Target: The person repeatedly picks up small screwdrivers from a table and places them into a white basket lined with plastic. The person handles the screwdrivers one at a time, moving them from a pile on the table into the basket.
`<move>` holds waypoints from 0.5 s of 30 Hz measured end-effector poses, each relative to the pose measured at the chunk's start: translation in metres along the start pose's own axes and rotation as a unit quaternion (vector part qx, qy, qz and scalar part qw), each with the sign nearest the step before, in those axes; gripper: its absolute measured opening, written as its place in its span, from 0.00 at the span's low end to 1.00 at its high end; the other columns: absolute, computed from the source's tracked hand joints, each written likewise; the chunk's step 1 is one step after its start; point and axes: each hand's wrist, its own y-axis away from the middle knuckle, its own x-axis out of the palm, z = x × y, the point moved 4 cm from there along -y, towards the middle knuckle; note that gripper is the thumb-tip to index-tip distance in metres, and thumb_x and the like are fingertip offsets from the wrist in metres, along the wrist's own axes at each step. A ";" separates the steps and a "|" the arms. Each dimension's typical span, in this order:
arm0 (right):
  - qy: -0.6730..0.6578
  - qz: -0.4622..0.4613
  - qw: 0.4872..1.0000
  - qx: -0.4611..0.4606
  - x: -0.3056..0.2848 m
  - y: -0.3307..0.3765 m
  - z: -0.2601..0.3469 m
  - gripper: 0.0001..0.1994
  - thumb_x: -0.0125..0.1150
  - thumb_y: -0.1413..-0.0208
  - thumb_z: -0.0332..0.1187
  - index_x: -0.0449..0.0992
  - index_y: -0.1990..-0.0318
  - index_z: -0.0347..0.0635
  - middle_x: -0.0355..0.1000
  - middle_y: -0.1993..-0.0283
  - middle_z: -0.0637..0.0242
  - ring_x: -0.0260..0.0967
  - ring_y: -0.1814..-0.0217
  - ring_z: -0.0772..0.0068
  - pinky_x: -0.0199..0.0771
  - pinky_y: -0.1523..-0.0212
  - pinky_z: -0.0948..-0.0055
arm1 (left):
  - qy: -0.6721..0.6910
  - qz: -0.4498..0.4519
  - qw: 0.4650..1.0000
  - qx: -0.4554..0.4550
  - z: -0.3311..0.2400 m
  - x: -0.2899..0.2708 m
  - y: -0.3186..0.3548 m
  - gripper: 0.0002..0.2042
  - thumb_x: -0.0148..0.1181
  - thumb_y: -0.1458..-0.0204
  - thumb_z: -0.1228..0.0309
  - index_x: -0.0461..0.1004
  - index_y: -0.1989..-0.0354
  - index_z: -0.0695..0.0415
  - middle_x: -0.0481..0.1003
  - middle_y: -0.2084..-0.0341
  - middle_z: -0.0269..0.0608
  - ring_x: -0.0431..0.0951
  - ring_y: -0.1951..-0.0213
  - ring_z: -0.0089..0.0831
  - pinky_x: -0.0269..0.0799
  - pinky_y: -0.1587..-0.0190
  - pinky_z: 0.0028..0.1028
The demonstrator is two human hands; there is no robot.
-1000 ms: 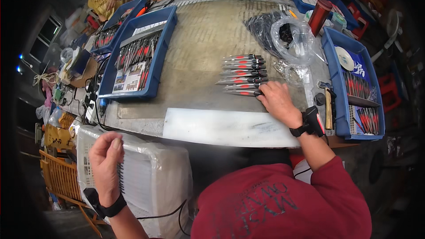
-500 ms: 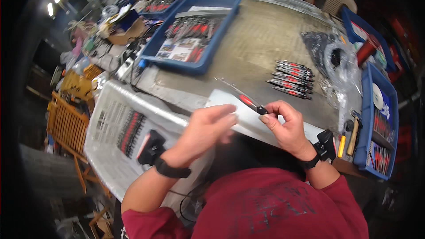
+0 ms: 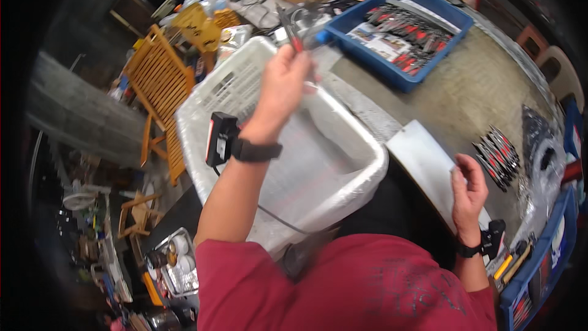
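Observation:
My left hand (image 3: 283, 89) is raised over the far side of a white plastic crate (image 3: 364, 181) lined with clear film. It is closed around a slim tool with a red and black handle (image 3: 296, 44), its grey metal end pointing up and away; motion blurs it. My right hand (image 3: 468, 193) hangs at the edge of a white board (image 3: 422, 153), fingers apart and slightly curled, with nothing seen in them. Beyond it a pile of similar red and black tools (image 3: 497, 156) lies on the table. My left forearm hides part of the crate's inside.
A blue tray (image 3: 401, 79) full of red and black tools stands on the table (image 3: 490, 73). Another blue tray (image 3: 539, 263) is at the right edge, beside a yellow-handled tool (image 3: 503, 266). A folding wooden chair (image 3: 160, 79) stands left of the crate; plastic bags (image 3: 542, 159) lie far right.
My left hand has swung up and left with the slim tool, which my right hand held before. The right hand has let go and opened. My view has turned left toward the crate.

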 end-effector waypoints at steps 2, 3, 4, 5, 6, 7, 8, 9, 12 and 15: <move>-0.002 -0.002 1.000 0.026 -0.004 0.005 -0.012 0.12 0.51 0.50 0.26 0.68 0.57 0.32 0.67 0.61 0.66 0.62 0.60 0.78 0.61 0.57 0.79 | -0.070 -0.067 0.995 -0.031 0.024 -0.049 -0.015 0.08 0.44 0.45 0.67 0.65 0.66 0.59 0.69 0.76 0.33 0.73 0.76 0.21 0.69 0.78 0.17; -0.008 -0.005 0.999 0.045 -0.006 0.007 -0.017 0.12 0.51 0.49 0.26 0.68 0.57 0.32 0.66 0.61 0.66 0.62 0.60 0.79 0.61 0.56 0.79 | -0.093 -0.092 0.990 -0.050 0.040 -0.073 -0.020 0.08 0.44 0.45 0.67 0.65 0.67 0.59 0.68 0.77 0.33 0.73 0.77 0.21 0.69 0.80 0.17; -0.020 -0.003 0.998 0.052 -0.006 0.009 -0.021 0.12 0.51 0.49 0.25 0.67 0.57 0.32 0.66 0.60 0.66 0.62 0.59 0.79 0.61 0.56 0.80 | -0.127 -0.125 0.980 -0.085 0.058 -0.097 -0.025 0.09 0.45 0.46 0.67 0.65 0.69 0.60 0.68 0.79 0.33 0.72 0.80 0.21 0.67 0.83 0.18; -0.037 -0.004 0.998 0.057 -0.007 0.011 -0.025 0.12 0.50 0.49 0.25 0.67 0.57 0.32 0.66 0.60 0.66 0.61 0.59 0.79 0.60 0.55 0.80 | -0.158 -0.155 0.969 -0.113 0.078 -0.119 -0.026 0.09 0.45 0.46 0.67 0.66 0.71 0.61 0.68 0.81 0.34 0.71 0.83 0.22 0.66 0.85 0.18; -0.023 0.003 0.998 0.057 -0.008 0.012 -0.028 0.12 0.50 0.48 0.25 0.67 0.56 0.32 0.65 0.59 0.67 0.61 0.59 0.79 0.59 0.55 0.81 | -0.171 -0.179 0.961 -0.124 0.099 -0.139 -0.022 0.10 0.46 0.48 0.68 0.67 0.75 0.62 0.67 0.85 0.36 0.69 0.86 0.24 0.64 0.86 0.20; -0.015 0.014 0.998 0.061 -0.009 0.013 -0.030 0.12 0.49 0.48 0.25 0.67 0.56 0.32 0.65 0.59 0.68 0.60 0.59 0.81 0.59 0.56 0.82 | -0.175 -0.201 0.955 -0.128 0.120 -0.157 -0.018 0.12 0.47 0.49 0.69 0.68 0.79 0.64 0.66 0.88 0.38 0.68 0.89 0.27 0.63 0.86 0.23; -0.018 0.012 0.997 0.069 -0.010 0.013 -0.034 0.12 0.49 0.48 0.25 0.66 0.56 0.32 0.65 0.59 0.68 0.60 0.60 0.81 0.59 0.57 0.82 | -0.236 -0.216 0.936 -0.148 0.141 -0.171 -0.011 0.12 0.47 0.50 0.70 0.67 0.82 0.64 0.65 0.90 0.38 0.67 0.90 0.28 0.62 0.87 0.25; -0.025 0.012 0.997 0.072 -0.010 0.013 -0.037 0.12 0.49 0.48 0.25 0.66 0.56 0.32 0.65 0.60 0.68 0.59 0.60 0.81 0.59 0.57 0.82 | -0.278 -0.226 0.915 -0.186 0.162 -0.185 -0.006 0.13 0.47 0.51 0.70 0.66 0.84 0.63 0.64 0.92 0.39 0.66 0.91 0.30 0.60 0.89 0.27; -0.028 0.025 0.995 0.093 -0.011 0.011 -0.047 0.12 0.49 0.48 0.26 0.66 0.56 0.32 0.65 0.59 0.68 0.60 0.60 0.81 0.59 0.57 0.82 | -0.167 -0.283 0.890 -0.315 0.223 -0.205 0.025 0.12 0.46 0.49 0.71 0.64 0.84 0.61 0.65 0.90 0.38 0.66 0.89 0.28 0.54 0.89 0.28; -0.013 0.020 0.994 0.103 -0.014 0.009 -0.054 0.11 0.49 0.47 0.25 0.66 0.56 0.33 0.64 0.59 0.69 0.60 0.60 0.81 0.59 0.58 0.83 | -0.062 -0.349 0.854 -0.381 0.256 -0.213 0.047 0.11 0.44 0.50 0.74 0.63 0.84 0.60 0.64 0.89 0.39 0.65 0.88 0.28 0.52 0.89 0.28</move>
